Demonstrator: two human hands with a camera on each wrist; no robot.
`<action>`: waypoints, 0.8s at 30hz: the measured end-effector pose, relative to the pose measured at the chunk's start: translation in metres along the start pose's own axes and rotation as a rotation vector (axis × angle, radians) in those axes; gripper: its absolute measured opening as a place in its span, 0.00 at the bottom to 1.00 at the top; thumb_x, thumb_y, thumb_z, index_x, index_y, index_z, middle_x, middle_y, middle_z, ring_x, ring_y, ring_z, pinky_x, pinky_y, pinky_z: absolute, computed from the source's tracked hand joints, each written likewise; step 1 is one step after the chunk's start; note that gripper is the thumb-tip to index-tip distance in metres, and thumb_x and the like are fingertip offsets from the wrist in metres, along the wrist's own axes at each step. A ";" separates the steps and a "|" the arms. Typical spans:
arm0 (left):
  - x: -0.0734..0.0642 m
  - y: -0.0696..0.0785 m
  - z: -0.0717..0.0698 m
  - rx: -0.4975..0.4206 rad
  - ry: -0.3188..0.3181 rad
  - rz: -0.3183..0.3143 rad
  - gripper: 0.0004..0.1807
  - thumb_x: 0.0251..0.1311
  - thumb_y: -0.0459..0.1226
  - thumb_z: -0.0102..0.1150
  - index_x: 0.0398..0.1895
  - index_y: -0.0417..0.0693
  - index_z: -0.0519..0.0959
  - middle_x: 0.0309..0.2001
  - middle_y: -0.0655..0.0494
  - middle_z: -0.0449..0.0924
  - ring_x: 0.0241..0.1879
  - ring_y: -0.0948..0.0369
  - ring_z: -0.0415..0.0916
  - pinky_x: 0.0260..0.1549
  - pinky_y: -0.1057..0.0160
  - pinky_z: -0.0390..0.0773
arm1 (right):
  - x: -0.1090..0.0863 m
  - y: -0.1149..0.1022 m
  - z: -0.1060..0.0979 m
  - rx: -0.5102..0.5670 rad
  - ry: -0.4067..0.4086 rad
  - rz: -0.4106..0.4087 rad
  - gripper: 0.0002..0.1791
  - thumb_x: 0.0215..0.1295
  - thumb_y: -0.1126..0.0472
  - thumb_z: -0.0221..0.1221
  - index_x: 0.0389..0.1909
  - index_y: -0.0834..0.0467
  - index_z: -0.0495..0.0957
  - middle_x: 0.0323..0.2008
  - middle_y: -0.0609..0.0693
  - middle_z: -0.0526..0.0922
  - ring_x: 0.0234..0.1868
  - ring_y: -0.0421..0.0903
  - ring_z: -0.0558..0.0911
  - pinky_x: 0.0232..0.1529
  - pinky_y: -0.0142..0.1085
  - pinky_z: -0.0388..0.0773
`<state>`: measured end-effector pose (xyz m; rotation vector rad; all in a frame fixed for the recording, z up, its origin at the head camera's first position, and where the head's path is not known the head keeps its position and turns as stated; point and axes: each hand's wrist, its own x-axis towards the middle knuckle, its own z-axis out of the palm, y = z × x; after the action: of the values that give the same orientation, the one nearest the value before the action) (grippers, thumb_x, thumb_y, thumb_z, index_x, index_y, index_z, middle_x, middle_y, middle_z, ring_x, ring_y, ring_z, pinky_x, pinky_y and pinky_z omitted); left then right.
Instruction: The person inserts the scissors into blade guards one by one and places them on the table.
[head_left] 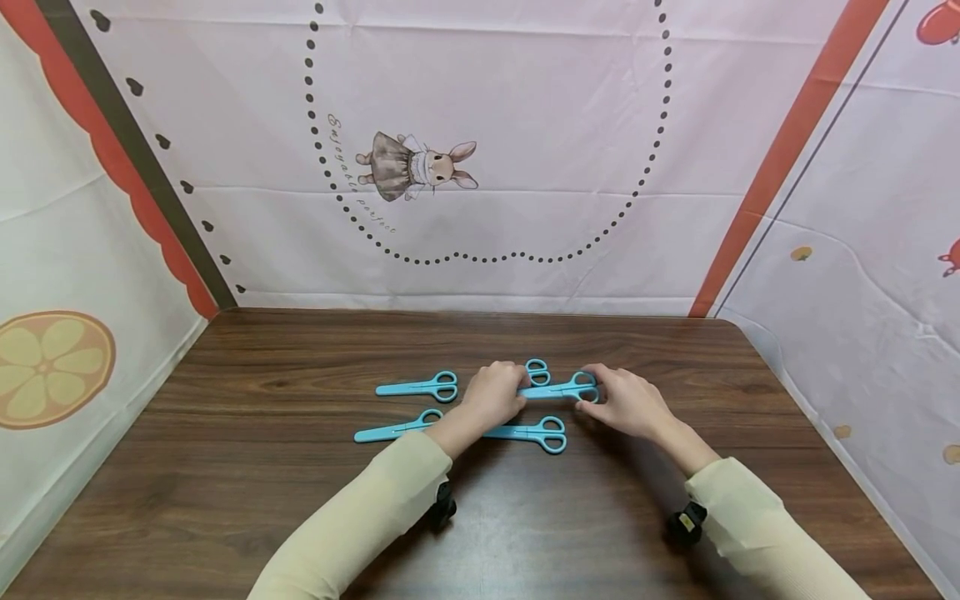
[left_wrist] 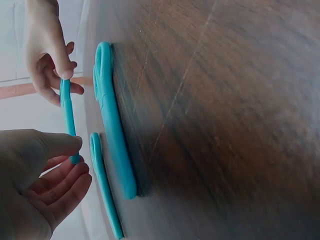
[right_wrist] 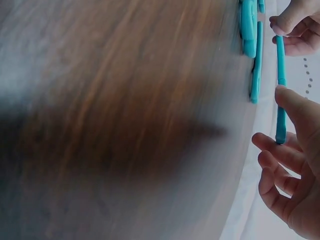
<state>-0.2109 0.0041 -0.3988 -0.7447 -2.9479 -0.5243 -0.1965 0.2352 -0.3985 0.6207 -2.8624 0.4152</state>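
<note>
A pair of light blue scissors, its blades in a matching blue sheath or cover, is held level above the table between both hands. My left hand pinches the blade end between thumb and fingers. At the other end, my right hand grips the finger loops, thumb on one side and fingers on the other. The left wrist view shows the held scissors raised off the wood. Below them lies another blue pair, partly hidden by the left wrist. Behind, the loops of a further pair show.
Two more blue scissors lie to the left: one farther back, one nearer with its loops partly behind the left forearm. The dark wooden table is bordered by a printed cloth at the back and sides.
</note>
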 end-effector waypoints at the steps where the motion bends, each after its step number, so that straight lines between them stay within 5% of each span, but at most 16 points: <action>1: 0.001 0.000 0.001 -0.002 -0.008 -0.007 0.08 0.55 0.37 0.62 0.39 0.51 0.82 0.37 0.57 0.81 0.34 0.61 0.78 0.32 0.63 0.77 | 0.000 0.002 0.000 -0.001 -0.004 0.003 0.30 0.51 0.45 0.65 0.53 0.55 0.74 0.28 0.47 0.79 0.26 0.39 0.75 0.21 0.35 0.70; 9: 0.007 0.002 0.005 -0.003 -0.034 -0.037 0.04 0.54 0.42 0.64 0.30 0.53 0.81 0.26 0.62 0.79 0.20 0.66 0.69 0.20 0.67 0.70 | -0.004 0.011 0.002 -0.009 -0.031 0.023 0.31 0.51 0.45 0.65 0.54 0.56 0.74 0.33 0.48 0.80 0.30 0.41 0.76 0.25 0.39 0.72; 24: 0.015 0.011 0.015 0.022 -0.081 -0.038 0.06 0.55 0.42 0.62 0.36 0.54 0.83 0.34 0.60 0.81 0.24 0.66 0.74 0.23 0.68 0.74 | -0.008 0.020 0.007 -0.022 -0.029 0.016 0.28 0.50 0.46 0.66 0.50 0.58 0.77 0.40 0.52 0.79 0.39 0.49 0.78 0.34 0.46 0.75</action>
<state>-0.2187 0.0244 -0.4072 -0.7264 -3.0426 -0.4740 -0.1986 0.2539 -0.4113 0.6051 -2.8972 0.3795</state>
